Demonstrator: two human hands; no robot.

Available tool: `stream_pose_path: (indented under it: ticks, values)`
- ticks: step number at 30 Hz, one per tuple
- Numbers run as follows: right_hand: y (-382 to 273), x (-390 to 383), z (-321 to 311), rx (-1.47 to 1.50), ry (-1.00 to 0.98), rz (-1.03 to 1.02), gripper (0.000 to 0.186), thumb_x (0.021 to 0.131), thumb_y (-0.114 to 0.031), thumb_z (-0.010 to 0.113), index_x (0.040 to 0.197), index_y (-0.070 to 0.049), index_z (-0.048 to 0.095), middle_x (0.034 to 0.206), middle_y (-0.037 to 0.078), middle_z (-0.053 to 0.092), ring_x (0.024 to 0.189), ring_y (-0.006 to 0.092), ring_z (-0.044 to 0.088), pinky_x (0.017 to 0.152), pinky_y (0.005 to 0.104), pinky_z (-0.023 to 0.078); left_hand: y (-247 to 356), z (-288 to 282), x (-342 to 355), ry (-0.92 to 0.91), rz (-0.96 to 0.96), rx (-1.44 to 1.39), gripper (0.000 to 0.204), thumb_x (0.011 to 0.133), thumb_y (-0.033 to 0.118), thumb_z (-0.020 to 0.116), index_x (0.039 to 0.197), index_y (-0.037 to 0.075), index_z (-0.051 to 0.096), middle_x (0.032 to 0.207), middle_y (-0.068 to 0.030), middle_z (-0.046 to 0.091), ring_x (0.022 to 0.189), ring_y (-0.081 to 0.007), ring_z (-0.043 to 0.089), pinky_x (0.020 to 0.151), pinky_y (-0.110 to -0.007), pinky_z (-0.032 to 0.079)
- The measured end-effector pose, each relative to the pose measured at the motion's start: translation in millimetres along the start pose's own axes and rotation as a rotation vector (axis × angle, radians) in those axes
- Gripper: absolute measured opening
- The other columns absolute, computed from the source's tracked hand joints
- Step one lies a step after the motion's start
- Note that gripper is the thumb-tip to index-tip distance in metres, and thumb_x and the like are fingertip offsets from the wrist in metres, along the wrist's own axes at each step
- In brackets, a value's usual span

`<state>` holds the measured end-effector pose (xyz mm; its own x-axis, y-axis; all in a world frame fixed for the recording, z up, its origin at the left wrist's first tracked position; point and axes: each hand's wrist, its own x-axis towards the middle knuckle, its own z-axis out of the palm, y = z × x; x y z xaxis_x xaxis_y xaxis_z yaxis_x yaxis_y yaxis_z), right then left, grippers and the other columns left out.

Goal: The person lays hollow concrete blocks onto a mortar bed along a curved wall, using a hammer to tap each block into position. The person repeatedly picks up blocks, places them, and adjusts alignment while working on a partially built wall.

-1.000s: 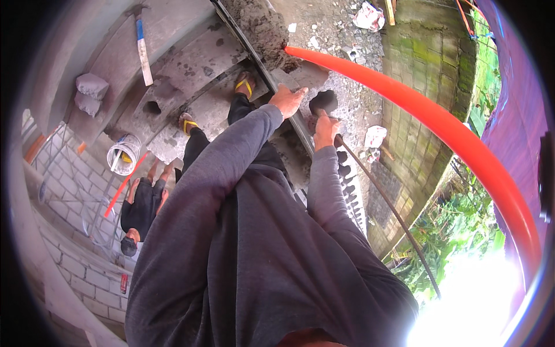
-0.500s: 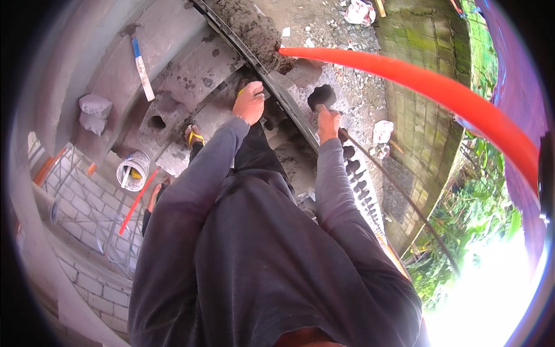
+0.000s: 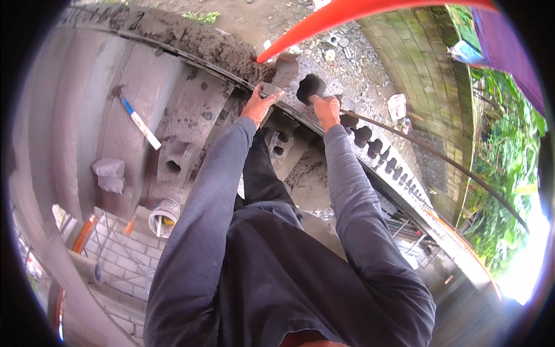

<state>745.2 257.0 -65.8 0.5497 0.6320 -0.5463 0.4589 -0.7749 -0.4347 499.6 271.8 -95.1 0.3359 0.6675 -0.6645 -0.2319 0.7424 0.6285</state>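
The person's left hand (image 3: 255, 108) is gripping a grey block fragment (image 3: 269, 89) at the dark rail (image 3: 222, 73), apparently positioning it. The right hand (image 3: 327, 111) is resting closed beside a dark cavity (image 3: 310, 87), anything inside it hidden. Seating the fragment would likely be demanding steady left-hand pressure.

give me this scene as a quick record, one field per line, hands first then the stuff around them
left hand: at the long dark strip, by a grey piece; grip unclear
right hand: curled, next to the thin dark rod; grip unclear
orange tube: curves across the top, narrow end by a grey-brown heap
hammer: lying at left, blue and white handle
grey chunk: below the hammer in view
bucket: whitish, beside the left sleeve
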Motion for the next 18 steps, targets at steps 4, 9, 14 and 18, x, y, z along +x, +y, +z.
stream_pose_path:
  ticks: [4, 9, 14, 18]
  values:
    - [-15.5, -6.9, 4.2, 0.008, 0.025, -0.02, 0.049, 0.074, -0.036, 0.079, 0.084, 0.011, 0.071, 0.085, 0.03, 0.072, 0.087, 0.0405, 0.072, 0.082, 0.0442, 0.054, -12.8, 2.8, 8.9, 0.018, 0.108, -0.186, 0.091, 0.096, 0.026, 0.073, 0.16, -0.004, 0.015, 0.151, -0.0171, 0.046, 0.137, -0.0226, 0.049, 0.115, -0.031, 0.035]
    - [-6.3, 2.1, 0.9, 0.051, 0.057, 0.031, 0.049, 0.073, -0.038, 0.079, 0.09, 0.008, 0.073, 0.094, 0.027, 0.074, 0.094, 0.0387, 0.073, 0.088, 0.0421, 0.055, -9.5, 17.6, 9.6, 0.021, 0.11, -0.249, 0.098, 0.095, 0.028, 0.074, 0.161, -0.004, 0.009, 0.149, -0.0224, 0.049, 0.134, -0.0213, 0.052, 0.113, -0.029, 0.038]
    - [-0.7, 13.7, 3.6, 0.044, -0.011, 0.037, 0.055, 0.073, -0.039, 0.079, 0.097, 0.01, 0.071, 0.1, 0.028, 0.073, 0.097, 0.0381, 0.072, 0.089, 0.0415, 0.054, -3.8, 16.6, 12.3, 0.089, 0.079, -0.081, 0.101, 0.09, 0.034, 0.08, 0.158, -0.008, 0.019, 0.149, -0.0185, 0.048, 0.134, -0.0201, 0.049, 0.114, -0.03, 0.036]
    - [-2.3, 10.2, 4.6, 0.018, -0.011, 0.008, 0.059, 0.074, -0.041, 0.078, 0.1, 0.012, 0.069, 0.101, 0.029, 0.072, 0.098, 0.0391, 0.071, 0.089, 0.0414, 0.055, -0.7, 20.4, 6.4, 0.116, 0.09, -0.091, 0.096, 0.092, 0.029, 0.078, 0.158, -0.009, 0.02, 0.148, -0.0168, 0.048, 0.132, -0.0188, 0.051, 0.114, -0.029, 0.036]
